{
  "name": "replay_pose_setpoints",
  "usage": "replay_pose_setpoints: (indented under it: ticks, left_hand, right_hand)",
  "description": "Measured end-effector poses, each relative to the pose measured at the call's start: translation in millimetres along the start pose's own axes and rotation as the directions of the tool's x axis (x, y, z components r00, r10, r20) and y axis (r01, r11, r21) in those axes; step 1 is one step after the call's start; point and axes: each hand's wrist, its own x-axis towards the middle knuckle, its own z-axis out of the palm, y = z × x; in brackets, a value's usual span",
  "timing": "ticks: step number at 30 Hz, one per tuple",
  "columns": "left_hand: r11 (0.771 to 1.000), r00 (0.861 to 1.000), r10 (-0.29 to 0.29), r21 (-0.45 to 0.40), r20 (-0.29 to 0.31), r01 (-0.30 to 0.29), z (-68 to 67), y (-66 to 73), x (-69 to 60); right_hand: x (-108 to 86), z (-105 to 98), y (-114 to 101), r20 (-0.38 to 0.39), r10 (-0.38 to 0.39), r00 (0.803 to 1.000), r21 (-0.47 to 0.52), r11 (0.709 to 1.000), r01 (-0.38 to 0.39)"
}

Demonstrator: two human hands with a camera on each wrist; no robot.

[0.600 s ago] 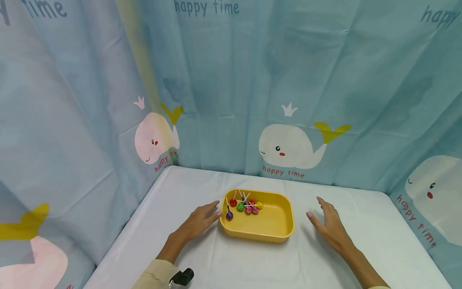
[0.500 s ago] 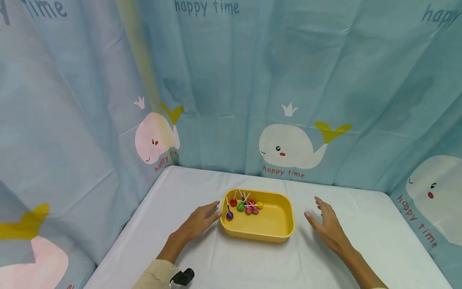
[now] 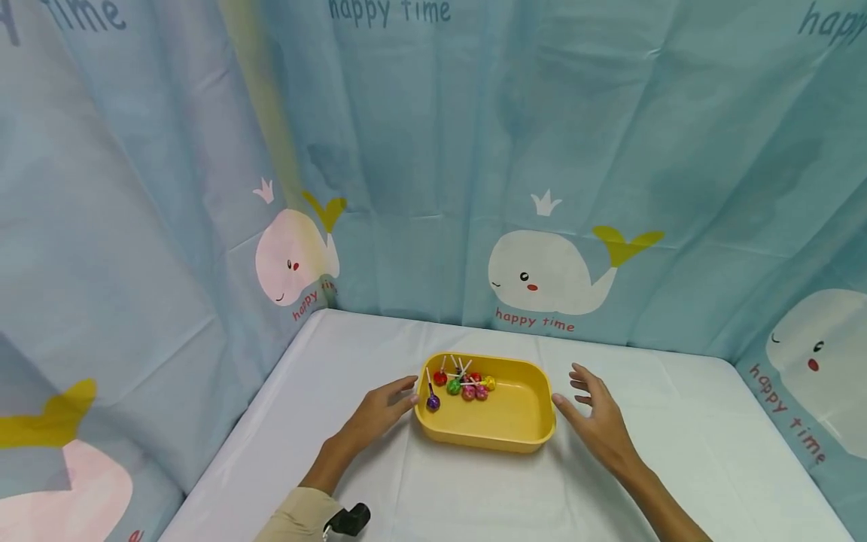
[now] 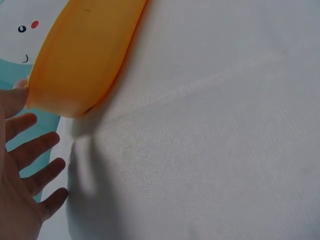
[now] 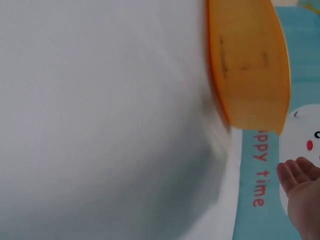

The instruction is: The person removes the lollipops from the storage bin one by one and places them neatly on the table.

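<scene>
A yellow tray stands on the white table, with several wrapped lollipops lying in its left half. Among them are a purple lollipop near the left wall, a green lollipop, a red lollipop and a yellow lollipop. My left hand is at the tray's left end, fingers spread, thumb at the rim; in the left wrist view the thumb seems to touch it. At the right end my right hand holds nothing, its thumb tip close to the rim; whether it touches cannot be told.
The white tablecloth covers the table around the tray. Behind it and to both sides hangs a blue curtain printed with whales. A black device sits at the left wrist by the beige sleeve.
My right hand has moved left, from well apart to right beside the tray's right end. The left hand, tray and lollipops stay essentially in place.
</scene>
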Motion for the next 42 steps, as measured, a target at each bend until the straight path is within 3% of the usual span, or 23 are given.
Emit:
replay_pose_setpoints:
  ticks: [8,21,33,42]
  left_hand:
    - [0.999,0.999,0.031,-0.031,0.009,-0.031,3.3,1.5,-1.6]
    - [0.998,0.999,0.043,-0.056,0.006,-0.043,5.1,-1.1,-5.2]
    - [0.994,0.998,0.062,-0.091,0.001,-0.061,4.7,3.1,-3.3]
    - [0.991,0.997,0.070,-0.118,-0.008,-0.071,4.8,4.6,-4.8]
  right_hand:
    - [0.0,13,-16,0.018,0.047,0.999,0.068,0.997,-0.049]
    - [4.6,32,-36,0.028,-0.009,1.000,0.153,0.988,0.004]
    - [19.8,50,-55,0.072,0.024,0.997,0.246,0.968,-0.041]
    - [31.4,63,-62,0.109,0.084,0.991,0.234,0.966,-0.107]
